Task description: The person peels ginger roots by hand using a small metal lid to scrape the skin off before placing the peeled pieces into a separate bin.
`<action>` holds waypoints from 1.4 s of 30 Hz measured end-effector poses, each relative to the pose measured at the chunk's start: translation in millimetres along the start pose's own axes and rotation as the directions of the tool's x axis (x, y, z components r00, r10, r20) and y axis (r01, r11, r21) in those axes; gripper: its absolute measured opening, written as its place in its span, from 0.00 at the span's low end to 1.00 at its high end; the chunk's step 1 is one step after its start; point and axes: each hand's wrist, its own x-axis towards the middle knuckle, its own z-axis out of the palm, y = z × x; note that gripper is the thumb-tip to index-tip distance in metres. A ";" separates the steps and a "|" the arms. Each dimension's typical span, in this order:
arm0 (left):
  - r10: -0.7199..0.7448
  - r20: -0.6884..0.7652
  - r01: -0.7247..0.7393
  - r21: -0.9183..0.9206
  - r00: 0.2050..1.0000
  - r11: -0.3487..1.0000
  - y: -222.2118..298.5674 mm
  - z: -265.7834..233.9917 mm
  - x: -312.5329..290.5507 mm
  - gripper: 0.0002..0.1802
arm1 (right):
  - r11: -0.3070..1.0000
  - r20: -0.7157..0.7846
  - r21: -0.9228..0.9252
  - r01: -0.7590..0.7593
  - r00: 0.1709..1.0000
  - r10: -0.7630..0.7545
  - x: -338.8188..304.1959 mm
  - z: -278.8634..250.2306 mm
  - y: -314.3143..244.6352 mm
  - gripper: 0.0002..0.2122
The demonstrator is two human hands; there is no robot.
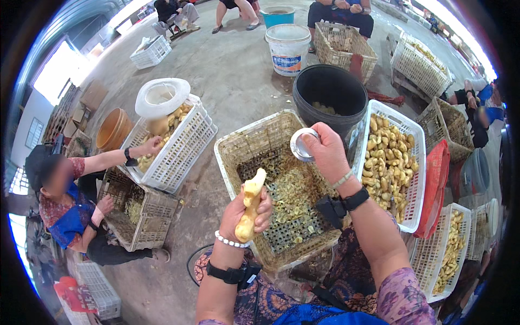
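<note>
gripping peeled ginger root [250,208] in left hand [245,214], right hand [326,151] clutching metal ring [302,144]

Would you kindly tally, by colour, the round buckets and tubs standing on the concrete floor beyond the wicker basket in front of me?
White plastic bucket: 1
Teal plastic bucket: 1
Black round tub: 1
Orange-brown round bucket: 1
Total: 4

A white bucket [288,49] at the top centre bears a blue and orange label [286,63].
</note>
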 end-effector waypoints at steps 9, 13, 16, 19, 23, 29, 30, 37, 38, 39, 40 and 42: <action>-0.137 -0.014 0.137 0.007 0.990 0.990 -3.6 -7.1 -8.2 0.26 | 0.956 0.100 -0.257 0.145 0.987 -0.122 -5.4 11.5 -4.7 0.07; -0.144 -0.129 0.144 -0.012 0.981 0.990 0.4 -12.7 -14.0 0.28 | 0.997 0.344 -0.001 0.079 0.936 -0.074 -27.7 26.9 -24.9 0.06; -0.186 -0.111 0.187 -0.004 0.976 0.982 -2.0 -11.2 -12.7 0.28 | 0.949 0.289 -0.266 0.168 0.953 -0.088 -26.6 29.5 -10.1 0.07; -0.132 -0.024 0.133 0.014 0.991 0.991 -0.2 -11.2 -13.7 0.26 | 0.992 0.088 -0.081 0.097 0.992 -0.090 -4.9 11.7 -18.3 0.08; 0.005 -0.143 0.014 0.130 0.990 0.991 3.6 -19.2 -14.4 0.24 | 0.975 0.290 -0.094 0.202 0.942 -0.167 -32.4 33.3 -13.3 0.06; 0.338 -0.264 -0.225 0.380 0.903 0.897 -0.8 -11.7 -7.7 0.17 | 0.911 0.233 0.232 -0.339 0.929 0.287 -37.3 38.5 -14.2 0.05; 0.377 -0.298 -0.234 0.419 0.877 0.877 -0.8 -14.4 -6.2 0.16 | 0.908 0.228 0.262 -0.326 0.935 0.270 -42.9 43.9 -12.5 0.05; 0.536 -0.429 -0.245 0.568 0.727 0.786 -10.6 -14.1 4.8 0.13 | 0.988 0.177 -0.131 0.078 0.983 -0.055 -53.1 66.5 -6.6 0.07; 0.587 -0.414 -0.271 0.606 0.696 0.748 -10.5 -17.1 6.4 0.13 | 0.984 0.185 -0.142 0.106 0.980 -0.079 -54.8 69.1 -4.2 0.07; 0.635 -0.397 -0.294 0.642 0.662 0.708 -10.4 -23.2 8.7 0.13 | 0.964 0.222 -0.228 0.137 0.971 -0.085 -54.5 68.6 -2.9 0.08; 0.680 -0.380 -0.312 0.677 0.627 0.667 -9.5 -27.4 8.2 0.13 | 0.947 0.214 -0.299 0.120 0.975 -0.055 -58.4 67.0 3.3 0.08; 0.713 -0.457 -0.410 0.597 0.532 0.689 1.5 -9.9 7.3 0.14 | 0.895 0.208 -0.434 0.106 0.978 -0.015 -62.9 55.6 21.3 0.08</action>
